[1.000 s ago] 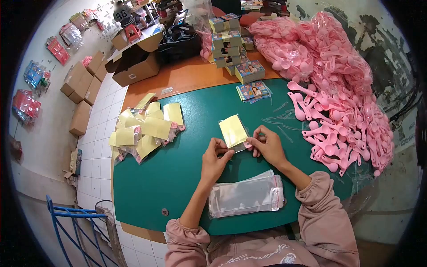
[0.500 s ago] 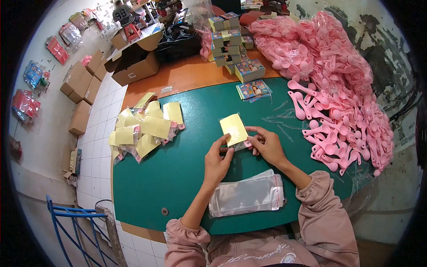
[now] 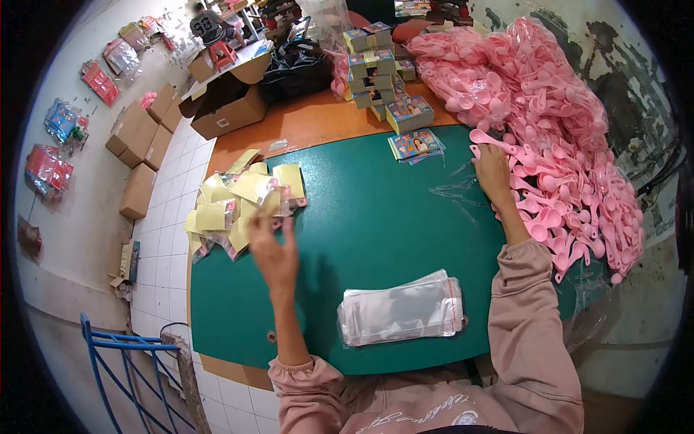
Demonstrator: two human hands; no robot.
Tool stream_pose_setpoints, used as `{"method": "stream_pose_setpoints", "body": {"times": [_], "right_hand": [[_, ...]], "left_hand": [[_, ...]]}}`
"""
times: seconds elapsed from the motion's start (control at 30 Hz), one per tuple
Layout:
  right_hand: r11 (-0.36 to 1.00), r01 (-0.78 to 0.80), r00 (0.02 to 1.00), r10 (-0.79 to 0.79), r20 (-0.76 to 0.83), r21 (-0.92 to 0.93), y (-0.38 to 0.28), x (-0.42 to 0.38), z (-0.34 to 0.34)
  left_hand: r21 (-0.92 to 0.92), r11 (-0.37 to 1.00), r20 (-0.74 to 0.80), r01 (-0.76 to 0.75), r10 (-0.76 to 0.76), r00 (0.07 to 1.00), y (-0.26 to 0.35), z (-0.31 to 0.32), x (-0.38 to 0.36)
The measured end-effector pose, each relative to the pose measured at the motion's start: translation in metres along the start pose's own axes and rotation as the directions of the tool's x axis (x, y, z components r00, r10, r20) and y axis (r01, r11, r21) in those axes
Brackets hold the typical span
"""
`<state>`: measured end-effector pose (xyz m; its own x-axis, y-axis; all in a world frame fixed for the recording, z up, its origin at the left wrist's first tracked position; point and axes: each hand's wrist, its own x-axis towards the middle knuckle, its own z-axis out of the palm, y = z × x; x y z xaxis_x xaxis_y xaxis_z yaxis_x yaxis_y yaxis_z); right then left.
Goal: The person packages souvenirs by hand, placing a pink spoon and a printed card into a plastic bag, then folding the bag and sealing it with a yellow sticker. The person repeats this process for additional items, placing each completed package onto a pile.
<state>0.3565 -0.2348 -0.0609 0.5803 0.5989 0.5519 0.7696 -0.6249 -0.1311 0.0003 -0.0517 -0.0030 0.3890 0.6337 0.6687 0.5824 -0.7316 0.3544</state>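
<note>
My left hand (image 3: 273, 249), blurred by motion, is at the near side of a pile of clear packets with yellow cards (image 3: 211, 216). Its thumb stands apart from the fingers, and a yellow-card packet (image 3: 253, 186) lies just beyond the fingertips. Pink ends of spoons show inside some packets. At the left edge of the loose pink spoons (image 3: 553, 217), my right hand (image 3: 493, 173) has its fingers closed on a spoon, mostly hidden beneath them. A stack of clear plastic sleeves (image 3: 401, 311) lies on the green table nearest my body.
Bundled printed cards (image 3: 372, 65) are stacked at the back, with loose cards (image 3: 418, 145) in front. Bagged pink spoons (image 3: 531, 87) heap up at back right. An open carton (image 3: 228, 108) and black bag (image 3: 296, 69) stand back left. A person (image 3: 207, 27) sits far off.
The yellow-card packet that was between both hands is now on the left pile. My left hand has moved left to that pile; my right hand has moved up and right to the spoons.
</note>
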Motion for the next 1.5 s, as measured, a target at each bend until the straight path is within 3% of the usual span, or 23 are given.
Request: {"method": "stream_pose_setpoints", "body": {"times": [0.03,0.07,0.1,0.13,0.17,0.2,0.27,0.3,0.37,0.4,0.47,0.5,0.57,0.6,0.67,0.73,0.8,0.87,0.93,1.33,1.47,1.5], "right_hand": [[1.0,0.013,1.0,-0.012,0.016,-0.015,0.001,-0.001,-0.001],[1.0,0.01,1.0,-0.009,0.022,-0.02,0.001,-0.003,-0.002],[0.997,0.011,0.999,-0.008,0.039,-0.072,-0.003,-0.004,-0.007],[0.992,0.014,0.999,-0.008,0.051,-0.123,-0.006,-0.002,-0.011],[0.999,0.026,1.0,-0.027,-0.014,-0.047,-0.007,0.0,-0.016],[0.998,0.025,1.0,-0.026,-0.017,-0.053,-0.01,0.002,-0.026],[0.915,-0.016,0.994,0.06,-0.096,0.403,-0.024,0.006,-0.054],[0.915,-0.013,0.994,0.057,-0.098,0.403,-0.035,0.004,-0.068],[0.693,-0.118,0.987,0.162,0.006,0.711,-0.057,-0.011,-0.089],[0.691,-0.115,0.987,0.159,0.005,0.714,-0.065,-0.022,-0.088],[0.62,0.056,0.973,0.143,-0.183,0.783,-0.077,-0.046,-0.077],[0.616,0.055,0.974,0.141,-0.179,0.786,-0.079,-0.053,-0.072],[0.517,-0.023,0.988,0.14,-0.058,0.856,-0.081,-0.064,-0.065],[0.517,-0.022,0.989,0.139,-0.058,0.856,-0.084,-0.063,-0.069],[0.287,-0.149,0.957,0.282,0.065,0.946,-0.092,-0.058,-0.083],[0.304,-0.151,0.957,0.285,0.062,0.941,-0.099,-0.061,-0.088],[0.173,-0.138,0.966,0.241,0.094,0.975,-0.106,-0.065,-0.09],[0.135,-0.125,0.969,0.23,0.092,0.983,-0.11,-0.069,-0.092],[0.211,-0.137,0.981,0.162,0.104,0.968,-0.112,-0.07,-0.094],[0.278,-0.163,0.986,0.088,0.143,0.947,-0.114,-0.072,-0.093],[0.35,-0.138,0.988,0.116,0.103,0.926,-0.111,-0.071,-0.093],[0.311,-0.131,0.977,0.202,0.069,0.941,-0.112,-0.07,-0.094]], "left_hand": [[-0.28,0.959,0.175,0.034,0.016,0.985,0.015,0.003,-0.004],[-0.48,0.865,0.419,0.143,0.084,0.904,0.036,0.005,-0.01],[-0.619,0.727,0.609,0.298,0.204,0.766,0.061,0.007,-0.017],[-0.636,0.755,0.607,0.159,0.362,0.708,0.081,0.01,-0.028],[-0.655,0.755,0.597,0.012,0.508,0.621,0.095,0.012,-0.04],[-0.66,0.751,0.592,0.01,0.512,0.622,0.102,0.015,-0.049],[-0.645,0.756,0.581,-0.114,0.582,0.569,0.107,0.022,-0.064],[-0.645,0.756,0.579,-0.115,0.582,0.571,0.106,0.024,-0.064],[-0.631,0.725,0.746,0.275,0.471,0.47,0.103,0.028,-0.06],[-0.63,0.727,0.746,0.274,0.469,0.472,0.102,0.026,-0.056],[-0.548,0.7,0.833,0.458,0.406,0.377,0.1,0.022,-0.046],[-0.544,0.702,0.835,0.46,0.4,0.377,0.094,0.026,-0.046],[-0.725,0.451,0.689,0.522,0.469,0.552,0.076,0.04,-0.049],[-0.725,0.45,0.689,0.521,0.469,0.553,0.07,0.045,-0.046],[-0.588,0.066,0.765,0.806,0.369,0.528,0.057,0.048,-0.039],[-0.55,0.08,0.804,0.831,0.322,0.5,0.055,0.043,-0.031],[-0.497,0.101,0.853,0.862,0.238,0.465,0.057,0.042,-0.028],[-0.484,0.136,0.863,0.864,0.236,0.447,0.059,0.044,-0.029],[-0.472,0.172,0.873,0.865,0.229,0.431,0.06,0.044,-0.029],[-0.506,0.232,0.859,0.831,0.219,0.462,0.061,0.048,-0.032],[-0.543,0.18,0.83,0.82,0.26,0.493,0.065,0.047,-0.031],[-0.56,0.139,0.815,0.817,0.268,0.514,0.067,0.046,-0.031]]}}
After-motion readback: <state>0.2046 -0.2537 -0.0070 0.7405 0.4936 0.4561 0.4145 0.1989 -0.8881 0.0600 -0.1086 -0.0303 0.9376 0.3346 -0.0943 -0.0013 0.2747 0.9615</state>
